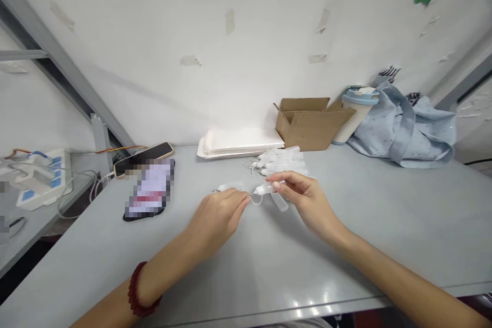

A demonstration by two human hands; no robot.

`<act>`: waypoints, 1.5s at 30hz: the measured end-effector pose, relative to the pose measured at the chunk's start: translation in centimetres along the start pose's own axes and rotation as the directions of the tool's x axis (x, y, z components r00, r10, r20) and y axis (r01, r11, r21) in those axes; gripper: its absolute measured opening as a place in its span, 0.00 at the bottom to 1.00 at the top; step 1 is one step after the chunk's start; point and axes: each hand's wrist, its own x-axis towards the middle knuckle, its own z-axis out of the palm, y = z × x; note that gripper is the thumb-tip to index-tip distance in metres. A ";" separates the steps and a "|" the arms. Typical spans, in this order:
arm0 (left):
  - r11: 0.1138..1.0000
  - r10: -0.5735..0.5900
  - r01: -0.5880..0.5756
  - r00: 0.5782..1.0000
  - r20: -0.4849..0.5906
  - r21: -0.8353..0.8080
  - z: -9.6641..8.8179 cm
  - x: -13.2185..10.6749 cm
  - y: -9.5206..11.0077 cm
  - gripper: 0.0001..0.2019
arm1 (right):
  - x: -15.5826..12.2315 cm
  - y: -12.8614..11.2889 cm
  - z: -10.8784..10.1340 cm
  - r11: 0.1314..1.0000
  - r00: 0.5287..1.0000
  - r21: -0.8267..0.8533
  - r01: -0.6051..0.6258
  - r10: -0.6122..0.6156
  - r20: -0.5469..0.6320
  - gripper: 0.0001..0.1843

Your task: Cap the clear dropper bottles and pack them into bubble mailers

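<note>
My right hand [303, 200] pinches a small translucent plastic bottle [274, 196] with a white nozzle end, held just above the grey table [365, 205]. My left hand [217, 218] is closed in a pinch at the thin white loop or cap tether [254, 199] hanging from that nozzle. A second clear bottle piece [229, 186] lies just behind my left fingers. Several more of the same small bottles [282, 160] lie in a pile beyond my hands.
A stack of white flat sheets [240, 142] and an open cardboard box [307, 120] stand at the back, with a lidded cup [355, 113] and blue cloth [411, 128] to the right. Two phones [149, 184] lie left, near a power strip [36, 177].
</note>
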 end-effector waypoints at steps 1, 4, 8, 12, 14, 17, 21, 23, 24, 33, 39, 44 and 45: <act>1.000 0.003 -0.003 1.000 0.000 0.001 0.0 0.0 0.0 0.14 | 0.0 0.0 0.0 1.000 1.000 -0.001 -0.003 0.003 0.000 0.11; 1.000 -0.003 0.003 1.000 0.005 -0.017 0.1 -0.1 0.0 0.14 | 0.0 0.0 0.0 1.000 1.000 -0.010 -0.024 0.024 0.011 0.12; 0.999 -0.015 0.015 1.000 0.013 -0.029 0.0 -0.1 0.0 0.14 | 0.0 -0.2 -0.1 0.999 1.000 -0.020 -0.028 0.028 0.007 0.11; 0.999 -0.021 0.022 1.000 0.011 -0.036 0.0 -0.1 0.2 0.15 | 0.1 -0.4 -0.3 1.000 1.000 -0.020 -0.018 0.018 0.006 0.11; 0.999 -0.021 0.021 1.000 0.006 -0.049 0.0 -0.1 0.2 0.14 | 0.2 -0.4 -0.3 1.000 1.000 -0.017 -0.025 0.026 0.016 0.11; 0.997 -0.020 0.020 1.000 -0.005 -0.071 0.0 -0.1 0.1 0.14 | 0.3 -0.3 -0.3 1.000 0.999 0.001 -0.029 0.029 0.026 0.11; 0.991 -0.037 0.035 0.999 -0.012 -0.130 -0.1 -0.1 0.1 0.13 | 0.3 -0.2 -0.3 0.997 0.999 0.058 -0.047 0.046 0.029 0.10; 0.987 -0.044 0.039 0.999 -0.024 -0.154 -0.2 -0.1 0.2 0.13 | 0.3 -0.1 -0.3 0.996 0.998 0.073 -0.059 0.056 0.035 0.10; 0.986 -0.044 0.039 0.999 -0.031 -0.162 -0.2 -0.1 0.2 0.13 | 0.3 -0.1 -0.3 0.995 0.998 0.073 -0.060 0.058 0.037 0.10; 0.984 -0.044 0.038 0.999 -0.031 -0.172 -0.4 0.2 0.4 0.13 | 0.2 -0.2 -0.3 0.994 0.998 0.096 -0.055 0.052 0.027 0.09; 0.985 -0.045 0.041 0.999 -0.024 -0.170 -0.3 0.1 0.3 0.13 | 0.2 0.0 -0.3 0.996 0.998 0.076 -0.052 0.049 0.035 0.10; 0.987 -0.038 0.034 0.999 -0.024 -0.156 -0.2 0.0 0.3 0.12 | 0.1 -0.6 -0.4 1.000 0.999 -0.001 -0.019 0.019 0.033 0.09; 0.988 -0.036 0.031 0.999 -0.025 -0.154 -0.2 0.0 0.3 0.12 | 0.1 -0.7 -0.4 1.000 1.000 -0.021 -0.009 0.010 0.029 0.08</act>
